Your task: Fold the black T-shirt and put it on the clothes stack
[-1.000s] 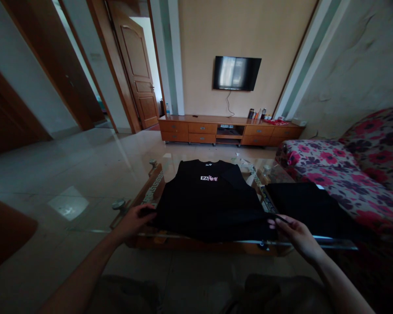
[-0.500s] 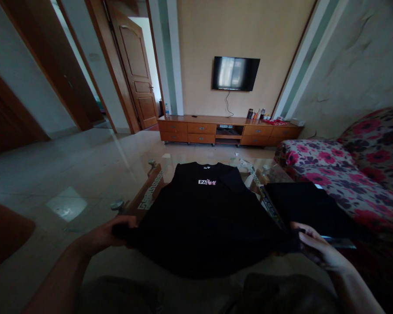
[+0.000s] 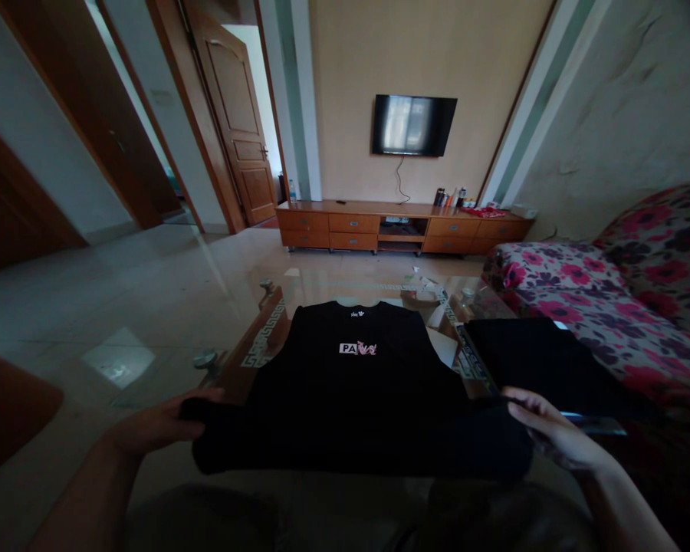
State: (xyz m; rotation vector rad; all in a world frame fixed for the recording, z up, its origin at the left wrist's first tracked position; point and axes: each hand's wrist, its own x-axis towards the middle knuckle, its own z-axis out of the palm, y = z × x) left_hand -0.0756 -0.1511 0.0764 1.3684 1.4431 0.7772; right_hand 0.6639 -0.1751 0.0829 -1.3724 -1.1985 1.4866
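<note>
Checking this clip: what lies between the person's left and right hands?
The black shirt spans the stretch between the left hand and the right hand, each holding one side of it, as the head view shows.

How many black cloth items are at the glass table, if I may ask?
2: the printed shirt, held toward its near end by the left hand and right hand, and the black cloth to its right. Others may be hidden beneath.
</note>
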